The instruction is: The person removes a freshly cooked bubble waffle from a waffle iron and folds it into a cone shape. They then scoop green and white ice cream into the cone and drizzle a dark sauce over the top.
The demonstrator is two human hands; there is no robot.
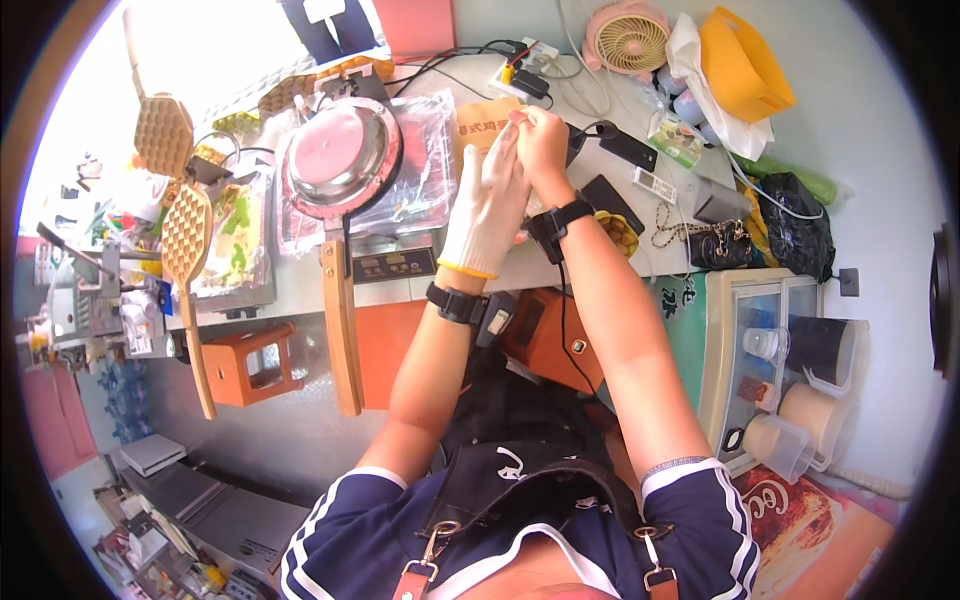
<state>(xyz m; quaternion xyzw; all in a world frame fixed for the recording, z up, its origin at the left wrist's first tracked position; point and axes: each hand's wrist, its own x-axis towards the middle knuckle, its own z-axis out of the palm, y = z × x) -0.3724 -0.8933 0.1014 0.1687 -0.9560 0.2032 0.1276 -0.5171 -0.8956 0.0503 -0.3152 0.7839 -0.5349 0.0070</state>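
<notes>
A white knitted glove [468, 243] with a yellow cuff edge covers my left hand [487, 200], its fingers stretched out toward the back of the counter. My bare right hand [541, 145] is closed at the gloved fingertips, pinching the glove there. Behind both hands lies a brown paper bag [482, 113] with red print. To their left, a round closed metal pan [338, 160] sits over clear plastic sheeting, its wooden handle [341, 330] pointing toward me. A black control panel [392, 265] is beside the gloved wrist.
Two egg-waffle mould plates [187, 235] with long wooden handles stand at the left. A pink fan [630, 38], a yellow bin [745, 68] and a black phone [628, 148] occupy the back right. An orange stool [240, 365] is below the counter; a glass-door fridge [760, 360] stands right.
</notes>
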